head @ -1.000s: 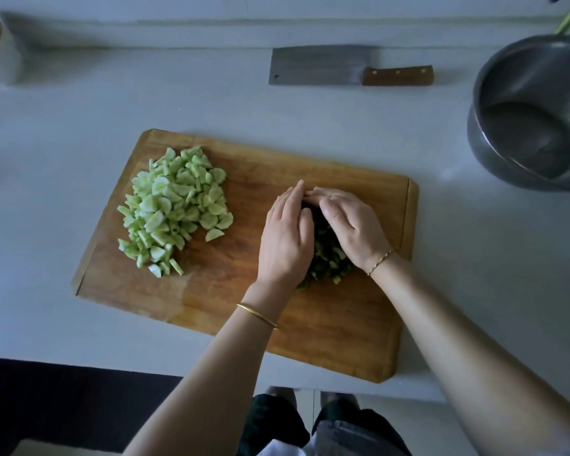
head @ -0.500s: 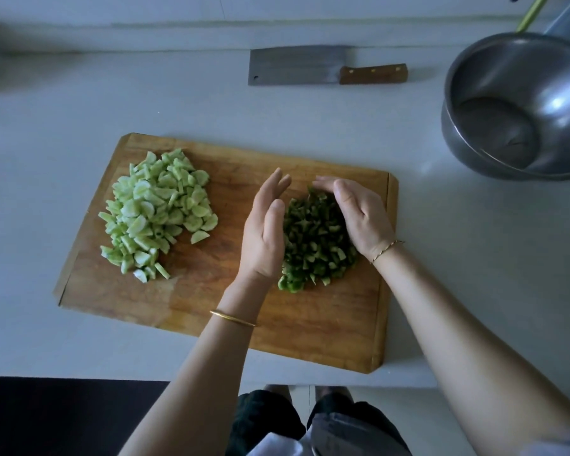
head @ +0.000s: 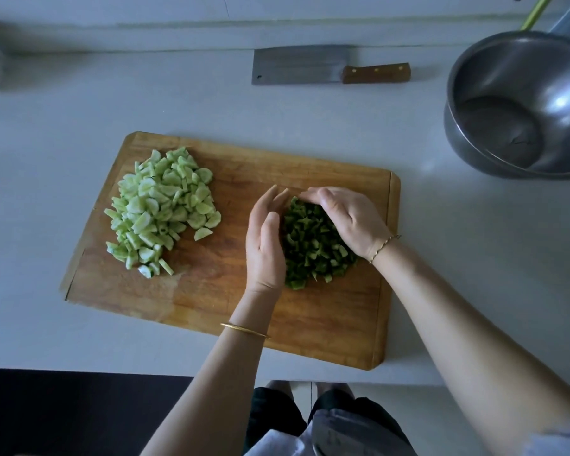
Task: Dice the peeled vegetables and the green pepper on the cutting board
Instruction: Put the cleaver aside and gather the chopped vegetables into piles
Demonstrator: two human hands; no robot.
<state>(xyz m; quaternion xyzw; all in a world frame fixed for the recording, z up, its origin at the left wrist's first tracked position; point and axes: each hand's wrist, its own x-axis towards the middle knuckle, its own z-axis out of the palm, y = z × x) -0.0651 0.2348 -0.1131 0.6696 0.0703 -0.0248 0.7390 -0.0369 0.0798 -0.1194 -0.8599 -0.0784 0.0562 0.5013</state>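
Left hand [head: 265,238] is standing on edge, fingers straight, against the left of the diced green pepper [head: 313,245]. Right hand [head: 349,218] is cupping its far-right side. Both grips released. Pepper is sitting right-centre on the cutting board [head: 211,307], pale diced vegetables [head: 162,209] at left.

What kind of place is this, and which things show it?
Most likely a kitchen counter: a wooden cutting board with diced green pepper, a cleaver behind it, and a steel bowl at the right.

Cleaver [head: 310,64] behind board [head: 326,317], bowl [head: 540,70] right.
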